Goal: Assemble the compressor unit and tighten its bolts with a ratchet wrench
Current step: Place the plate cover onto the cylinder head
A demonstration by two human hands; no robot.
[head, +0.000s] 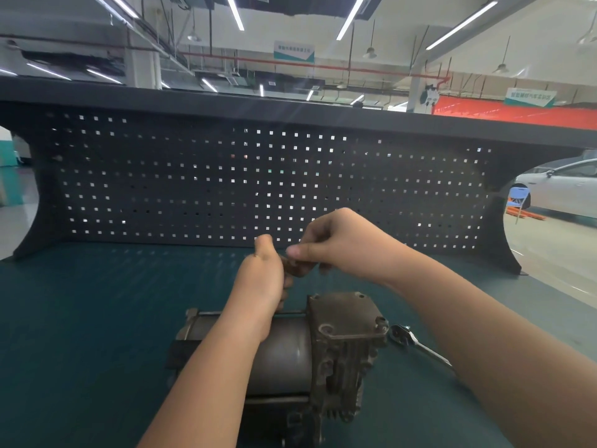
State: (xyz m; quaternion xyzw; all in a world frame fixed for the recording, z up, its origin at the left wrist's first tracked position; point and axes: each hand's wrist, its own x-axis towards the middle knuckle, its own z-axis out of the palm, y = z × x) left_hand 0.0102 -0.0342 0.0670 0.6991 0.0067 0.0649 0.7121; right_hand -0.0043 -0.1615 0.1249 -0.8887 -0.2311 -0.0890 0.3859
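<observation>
View from my head over the green counter (97, 318). My left hand (261, 276) and right hand (342, 244) meet above the compressor unit (290, 354), and between them I pinch a small dark part (292, 265), most likely a bolt or fitting, though it is too hidden by my fingers (298, 252) to name. The right thumb and forefinger are pressed together on it; the left fingers curl closed against its other end. To do this step well, I judge that the part should be turned the right way round while held in the air, then lowered squarely onto its seat on the cast housing (345, 318) and started by hand, so that the thread catches cleanly before any tool is applied. The compressor unit lies on its side directly below and nearer to me than my fingers, apart from them, its cylindrical body under my left forearm and its housing to the right. The ratchet wrench (416, 344) rests on the counter just beside the housing, under my right forearm, untouched.
</observation>
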